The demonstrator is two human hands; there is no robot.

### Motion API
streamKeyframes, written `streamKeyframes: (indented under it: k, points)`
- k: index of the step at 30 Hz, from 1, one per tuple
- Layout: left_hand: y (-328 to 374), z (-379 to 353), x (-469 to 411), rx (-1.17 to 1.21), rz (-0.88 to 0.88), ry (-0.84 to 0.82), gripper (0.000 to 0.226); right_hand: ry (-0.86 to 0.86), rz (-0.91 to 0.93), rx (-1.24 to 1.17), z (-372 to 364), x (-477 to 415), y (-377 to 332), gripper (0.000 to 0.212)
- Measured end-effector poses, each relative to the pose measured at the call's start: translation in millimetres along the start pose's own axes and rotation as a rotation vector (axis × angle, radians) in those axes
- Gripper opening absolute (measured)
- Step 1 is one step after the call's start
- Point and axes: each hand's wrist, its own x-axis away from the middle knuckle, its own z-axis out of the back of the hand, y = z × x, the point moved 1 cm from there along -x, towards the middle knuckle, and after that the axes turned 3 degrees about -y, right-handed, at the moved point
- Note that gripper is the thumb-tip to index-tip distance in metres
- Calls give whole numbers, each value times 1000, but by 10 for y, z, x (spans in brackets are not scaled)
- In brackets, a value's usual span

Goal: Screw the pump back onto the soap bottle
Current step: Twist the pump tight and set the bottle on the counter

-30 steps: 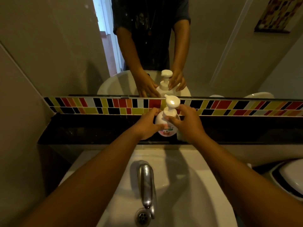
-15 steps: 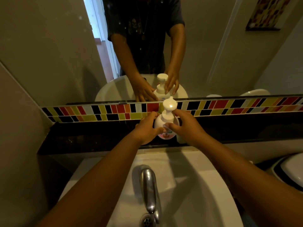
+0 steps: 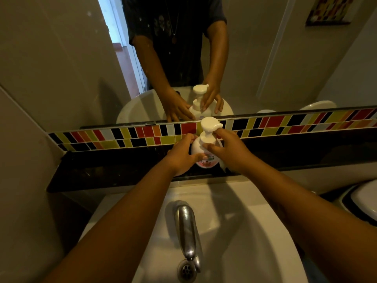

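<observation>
The soap bottle (image 3: 205, 149) is round-bodied and white, with a pink-and-red printed label low on its front. It stands upright on the dark ledge (image 3: 114, 170) below the coloured tile strip. The white pump (image 3: 210, 124) sits on its neck, nozzle pointing right.

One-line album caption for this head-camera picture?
Left hand steadies the soap bottle while right hand grips its pump.

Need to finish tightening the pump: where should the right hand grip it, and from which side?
Grip the pump at its round collar below the head, coming from the right, where the right hand already is. The flat head and spout probably just spin. The left hand steadies the bottle on the ledge.
</observation>
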Motion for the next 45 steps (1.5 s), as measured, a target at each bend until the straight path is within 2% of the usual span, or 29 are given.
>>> streamKeyframes:
  k: [8, 11, 14, 17, 26, 29, 32, 41, 45]
  points:
    - [-14, -8, -3, -3, -8, -1, 64, 78, 66, 127, 69, 168, 114, 62]
    - [-7, 3, -15, -14, -2, -9, 63, -24, 59, 80, 127, 56, 44, 66]
    - [-7, 13, -18, -48, -3, -9, 62, -131, 54, 50, 115, -18, 7, 59]
    - [-15, 8, -16, -75, -11, 0, 61, -85, 39, 40, 79, 29, 46, 52]
    - [-24, -1, -18, -101, -19, 24, 59, 108, 103, 115, 58, 193, 127, 57]
    - [-14, 10, -11, -99, -21, 15, 59, 37, 58, 84, 55, 61, 47, 64]
    - [-8, 14, 0, -102, -31, 9, 58, -44, 23, 30, 34, 0, 31, 57]
    - [9, 28, 4, -86, -40, -10, 62, 155, 160, 161, -107, 304, 219, 61]
    - [6, 42, -2, -82, -40, -23, 59, 225, 118, 142, -83, 167, 141, 58]
